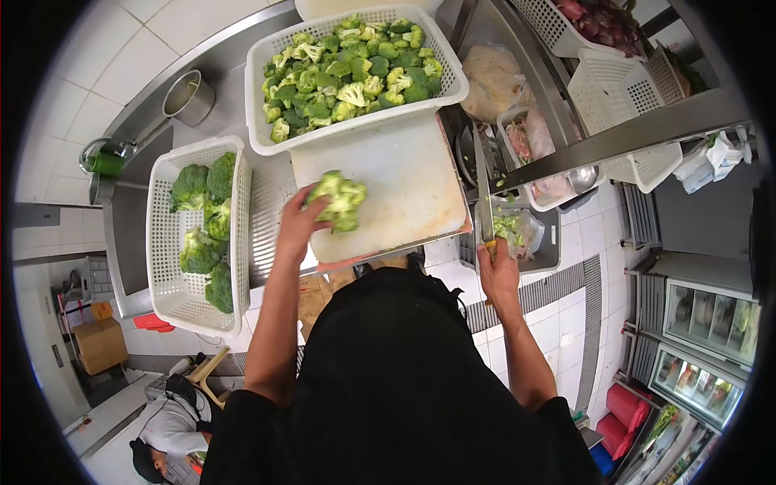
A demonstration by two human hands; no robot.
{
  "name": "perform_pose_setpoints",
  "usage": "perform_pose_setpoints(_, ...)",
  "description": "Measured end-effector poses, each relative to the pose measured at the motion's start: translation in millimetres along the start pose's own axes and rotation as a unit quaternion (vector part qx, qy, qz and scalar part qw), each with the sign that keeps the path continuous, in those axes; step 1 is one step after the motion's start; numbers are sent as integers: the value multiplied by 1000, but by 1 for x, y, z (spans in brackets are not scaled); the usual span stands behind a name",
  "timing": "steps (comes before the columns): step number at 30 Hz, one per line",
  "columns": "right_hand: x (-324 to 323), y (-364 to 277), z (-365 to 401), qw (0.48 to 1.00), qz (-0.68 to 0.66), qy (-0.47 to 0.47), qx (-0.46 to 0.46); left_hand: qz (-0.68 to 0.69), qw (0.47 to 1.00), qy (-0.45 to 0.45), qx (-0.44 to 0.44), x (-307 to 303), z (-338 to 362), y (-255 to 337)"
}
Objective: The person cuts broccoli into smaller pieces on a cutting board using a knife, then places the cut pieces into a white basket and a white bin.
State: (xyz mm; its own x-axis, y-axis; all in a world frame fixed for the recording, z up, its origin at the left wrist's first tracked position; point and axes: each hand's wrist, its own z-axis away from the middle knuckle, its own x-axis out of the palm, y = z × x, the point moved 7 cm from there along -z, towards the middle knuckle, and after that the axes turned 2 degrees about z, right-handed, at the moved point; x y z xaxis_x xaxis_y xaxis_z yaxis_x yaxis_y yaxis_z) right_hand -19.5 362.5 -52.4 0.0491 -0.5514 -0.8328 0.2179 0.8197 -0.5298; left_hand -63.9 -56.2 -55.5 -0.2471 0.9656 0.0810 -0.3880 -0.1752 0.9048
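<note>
My left hand [297, 218] grips a whole broccoli head [341, 199] and holds it on the white cutting board [400, 174]. My right hand [499, 268] is off the board's right edge, closed on the handle of a long knife [482, 182] whose blade points away from me. A white basket [174, 275] on the left holds whole broccoli heads [202, 242]. Beyond the board, a second white basket [263, 81] is full of cut broccoli florets [347, 69].
A steel pot [187, 97] stands on the counter at the upper left. Trays with bagged food [529, 141] and a bag of green scraps [517, 230] lie to the right of the board. Empty white baskets [614, 89] sit on a shelf at right. Another person [166, 440] crouches at lower left.
</note>
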Motion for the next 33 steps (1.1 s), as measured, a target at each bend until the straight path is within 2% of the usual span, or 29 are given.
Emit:
perform_pose_setpoints(2,-4,-11,6,1000,-5,-19,2,41,997,-37,-48,34,-14,-20)
perform_pose_setpoints(5,11,-14,16,995,-61,-73,27,11,996,-34,-77,59,-33,-39)
perform_pose_setpoints(7,13,-20,21,996,-31,-79,-5,-146,984,6,-100,55,-37,-42)
perform_pose_setpoints(8,13,-25,23,996,-1,-84,-34,-146,984,7,-101,54,-36,-43)
perform_pose_setpoints(9,17,-23,23,990,40,-132,-11,-205,977,37,-32,49,-34,-34)
perform_pose_setpoints(10,17,-19,25,990,40,-134,-9,-263,962,66,37,46,-29,-25)
perform_pose_setpoints(11,17,-15,25,989,53,-135,-15,-264,962,66,35,46,-25,-28)
perform_pose_setpoints(13,12,-24,25,988,67,-140,-24,-263,939,52,216,52,-8,-11)
perform_pose_setpoints(15,-1,-38,29,986,34,-163,-24,-274,936,56,215,61,3,-15)
perform_pose_setpoints(16,-10,-48,30,985,36,-167,-26,-284,933,57,216,69,7,-15)
perform_pose_setpoints(18,-15,-65,35,972,37,-230,-38,-311,919,79,229,75,7,-16)
perform_pose_setpoints(21,-15,-71,41,964,60,-251,-67,-312,922,76,216,77,-3,-26)
perform_pose_setpoints(23,-16,-74,44,955,70,-277,-78,-309,917,79,241,76,-3,-25)
perform_pose_setpoints(27,-14,-70,42,950,92,-288,-75,-273,936,64,213,72,-6,-27)
perform_pose_setpoints(33,-17,-75,39,945,101,-299,-81,-303,920,74,238,72,-6,-29)
